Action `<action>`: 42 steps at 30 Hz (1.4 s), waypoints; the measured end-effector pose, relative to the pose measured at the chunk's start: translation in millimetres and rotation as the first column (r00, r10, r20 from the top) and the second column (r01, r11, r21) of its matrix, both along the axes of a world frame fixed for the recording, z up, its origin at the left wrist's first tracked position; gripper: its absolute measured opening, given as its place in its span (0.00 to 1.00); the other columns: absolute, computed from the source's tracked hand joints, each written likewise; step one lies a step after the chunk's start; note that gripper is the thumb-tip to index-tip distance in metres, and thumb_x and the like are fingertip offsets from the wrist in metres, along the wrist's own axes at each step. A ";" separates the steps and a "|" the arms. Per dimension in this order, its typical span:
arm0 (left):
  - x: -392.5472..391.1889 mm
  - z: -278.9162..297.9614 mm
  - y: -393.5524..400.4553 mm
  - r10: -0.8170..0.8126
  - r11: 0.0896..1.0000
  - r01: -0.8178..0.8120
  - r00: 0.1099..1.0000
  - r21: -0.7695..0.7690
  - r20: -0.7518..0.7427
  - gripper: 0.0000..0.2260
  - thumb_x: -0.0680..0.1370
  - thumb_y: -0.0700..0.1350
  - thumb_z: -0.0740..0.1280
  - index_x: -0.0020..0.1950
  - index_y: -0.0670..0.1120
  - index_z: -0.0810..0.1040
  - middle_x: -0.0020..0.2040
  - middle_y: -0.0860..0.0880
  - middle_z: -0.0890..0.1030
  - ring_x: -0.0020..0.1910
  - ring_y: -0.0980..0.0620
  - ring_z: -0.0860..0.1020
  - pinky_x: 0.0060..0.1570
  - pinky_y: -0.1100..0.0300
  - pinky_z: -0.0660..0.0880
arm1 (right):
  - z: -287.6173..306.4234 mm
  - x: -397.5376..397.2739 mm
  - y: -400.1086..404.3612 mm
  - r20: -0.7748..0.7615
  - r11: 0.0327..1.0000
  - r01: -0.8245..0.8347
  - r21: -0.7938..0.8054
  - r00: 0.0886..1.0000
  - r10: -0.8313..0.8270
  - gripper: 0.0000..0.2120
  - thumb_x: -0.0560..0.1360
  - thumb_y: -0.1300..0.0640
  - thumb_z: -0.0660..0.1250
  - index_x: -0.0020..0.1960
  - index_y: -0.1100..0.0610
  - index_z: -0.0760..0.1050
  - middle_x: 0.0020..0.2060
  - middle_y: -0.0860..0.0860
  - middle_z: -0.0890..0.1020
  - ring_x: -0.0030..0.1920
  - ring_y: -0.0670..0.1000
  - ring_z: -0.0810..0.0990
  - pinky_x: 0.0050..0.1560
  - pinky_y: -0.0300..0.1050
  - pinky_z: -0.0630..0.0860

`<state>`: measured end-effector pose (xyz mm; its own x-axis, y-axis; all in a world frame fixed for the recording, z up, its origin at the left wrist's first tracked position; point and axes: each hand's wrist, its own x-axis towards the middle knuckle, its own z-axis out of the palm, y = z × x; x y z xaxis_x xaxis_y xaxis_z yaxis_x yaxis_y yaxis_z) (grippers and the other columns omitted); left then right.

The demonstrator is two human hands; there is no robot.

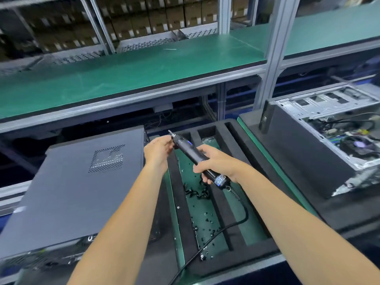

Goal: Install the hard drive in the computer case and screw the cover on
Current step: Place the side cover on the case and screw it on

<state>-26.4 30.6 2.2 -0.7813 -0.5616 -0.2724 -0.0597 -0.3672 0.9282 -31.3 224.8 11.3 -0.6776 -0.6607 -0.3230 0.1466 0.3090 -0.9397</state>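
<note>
Gripping one screwdriver (196,156) – right hand (218,161) | left hand (159,150) pinches tip | two cases (72,186)

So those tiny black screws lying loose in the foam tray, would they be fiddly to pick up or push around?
Probably fiddly. The screws look very small and lie scattered over the tray's flat green floor, so a push would likely scatter or roll them. They seem light and hard, needing a fingertip pinch. The foam dividers should keep them in their compartment.
</note>
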 end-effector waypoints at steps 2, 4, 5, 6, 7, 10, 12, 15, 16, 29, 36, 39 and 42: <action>12.8 13.0 -10.9 0.014 0.998 -0.012 0.999 0.056 -0.037 0.04 0.73 0.33 0.67 0.40 0.41 0.77 0.27 0.51 0.79 0.25 0.57 0.73 0.29 0.66 0.71 | 6.9 19.5 -12.6 -0.020 1.000 0.010 -0.005 1.000 -0.010 0.29 0.74 0.62 0.71 0.70 0.54 0.62 0.59 0.58 0.73 0.32 0.55 0.79 0.34 0.47 0.78; 29.7 24.3 -23.6 0.010 0.995 -0.001 0.996 0.099 -0.089 0.06 0.74 0.32 0.65 0.39 0.40 0.77 0.26 0.51 0.77 0.23 0.57 0.72 0.28 0.66 0.69 | 12.6 42.4 -27.1 -0.038 1.000 0.017 -0.020 0.999 -0.018 0.30 0.74 0.61 0.71 0.71 0.53 0.62 0.61 0.58 0.71 0.32 0.55 0.79 0.33 0.47 0.78; 39.1 28.1 -30.9 0.005 0.994 0.007 0.994 0.112 -0.110 0.07 0.74 0.32 0.64 0.38 0.40 0.77 0.26 0.50 0.77 0.23 0.57 0.71 0.28 0.66 0.68 | 14.8 54.1 -34.3 -0.043 0.999 0.024 -0.026 0.999 -0.026 0.31 0.74 0.61 0.72 0.71 0.52 0.62 0.63 0.58 0.70 0.31 0.54 0.79 0.33 0.47 0.78; 49.0 31.5 -38.4 0.001 0.992 0.015 0.992 0.127 -0.126 0.07 0.74 0.32 0.64 0.38 0.40 0.77 0.26 0.50 0.76 0.23 0.57 0.70 0.29 0.67 0.68 | 16.9 66.2 -41.5 -0.043 0.999 0.033 -0.030 0.998 -0.035 0.32 0.73 0.60 0.72 0.72 0.52 0.61 0.65 0.57 0.69 0.31 0.54 0.79 0.32 0.46 0.78; 59.0 34.4 -46.4 0.002 0.989 0.019 0.991 0.148 -0.137 0.07 0.75 0.32 0.64 0.39 0.39 0.77 0.27 0.50 0.76 0.24 0.58 0.70 0.29 0.67 0.69 | 18.5 78.3 -48.3 -0.039 0.999 0.041 -0.036 0.998 -0.043 0.34 0.73 0.59 0.73 0.74 0.51 0.60 0.65 0.56 0.69 0.31 0.54 0.79 0.32 0.46 0.77; 86.1 39.3 -64.5 0.030 0.982 -0.005 0.991 0.191 -0.127 0.08 0.76 0.33 0.64 0.38 0.40 0.75 0.27 0.50 0.77 0.22 0.58 0.71 0.27 0.69 0.69 | 17.8 114.0 -65.2 -0.028 0.998 0.032 -0.050 0.999 -0.033 0.35 0.72 0.55 0.73 0.75 0.53 0.60 0.57 0.53 0.74 0.31 0.54 0.78 0.31 0.45 0.77; 105.4 38.4 -70.7 0.019 0.985 0.000 0.994 0.175 -0.105 0.07 0.77 0.35 0.65 0.38 0.41 0.75 0.28 0.50 0.78 0.22 0.59 0.71 0.26 0.69 0.69 | 16.1 137.0 -73.7 -0.019 0.999 0.023 -0.044 1.000 -0.024 0.35 0.73 0.55 0.72 0.75 0.55 0.60 0.58 0.53 0.73 0.31 0.53 0.79 0.31 0.45 0.77; 133.3 34.5 -75.5 -0.018 0.983 0.037 0.994 0.181 -0.105 0.07 0.78 0.38 0.65 0.40 0.41 0.75 0.28 0.51 0.78 0.24 0.58 0.72 0.29 0.67 0.70 | 15.3 167.3 -81.1 -0.044 0.999 0.027 -0.028 0.999 -0.029 0.34 0.76 0.56 0.71 0.76 0.56 0.58 0.57 0.53 0.72 0.31 0.52 0.79 0.31 0.45 0.77; 142.2 34.0 -76.1 -0.016 0.979 0.038 0.994 0.199 -0.110 0.06 0.79 0.39 0.65 0.41 0.41 0.74 0.27 0.51 0.78 0.26 0.57 0.73 0.32 0.66 0.70 | 15.7 176.5 -82.1 -0.053 0.999 0.024 -0.032 0.998 -0.026 0.33 0.76 0.56 0.71 0.76 0.56 0.58 0.55 0.52 0.74 0.31 0.52 0.79 0.31 0.45 0.77; 252.0 -7.3 -44.4 -0.030 0.952 0.044 0.998 0.304 -0.050 0.05 0.80 0.39 0.63 0.45 0.40 0.74 0.32 0.48 0.78 0.32 0.54 0.75 0.41 0.61 0.72 | -12.4 285.4 -46.9 0.002 1.000 -0.010 -0.001 1.000 0.010 0.28 0.76 0.56 0.70 0.72 0.55 0.62 0.41 0.52 0.77 0.29 0.51 0.78 0.29 0.44 0.76; 273.0 -21.8 -33.2 0.059 0.934 -0.075 0.997 0.350 0.056 0.03 0.78 0.38 0.65 0.45 0.41 0.73 0.35 0.47 0.77 0.27 0.56 0.77 0.39 0.60 0.74 | -27.6 313.5 -49.6 0.042 1.000 0.009 0.023 0.999 -0.010 0.30 0.76 0.55 0.70 0.73 0.54 0.61 0.46 0.51 0.76 0.29 0.51 0.78 0.30 0.43 0.77; 275.7 -19.3 -32.6 0.077 0.931 -0.093 0.995 0.352 0.060 0.04 0.78 0.37 0.66 0.43 0.41 0.73 0.36 0.46 0.77 0.27 0.56 0.77 0.35 0.62 0.74 | -26.5 318.0 -53.4 0.043 0.999 0.037 0.040 0.998 -0.039 0.31 0.76 0.55 0.70 0.75 0.54 0.60 0.47 0.50 0.75 0.30 0.51 0.78 0.30 0.43 0.77; 280.4 -16.9 -33.0 0.102 0.929 -0.116 0.993 0.350 0.059 0.06 0.77 0.37 0.68 0.41 0.42 0.74 0.35 0.47 0.78 0.27 0.56 0.77 0.29 0.64 0.75 | -26.1 326.0 -57.9 0.036 0.998 0.052 0.030 0.998 -0.053 0.27 0.76 0.55 0.70 0.71 0.53 0.63 0.49 0.53 0.76 0.30 0.51 0.78 0.31 0.45 0.78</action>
<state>254.0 -2.5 -14.7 -0.7055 -0.5047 -0.4976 -0.0345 -0.6768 0.7354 294.6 166.9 -14.8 -0.6984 -0.6146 -0.3666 0.1972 0.3272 -0.9242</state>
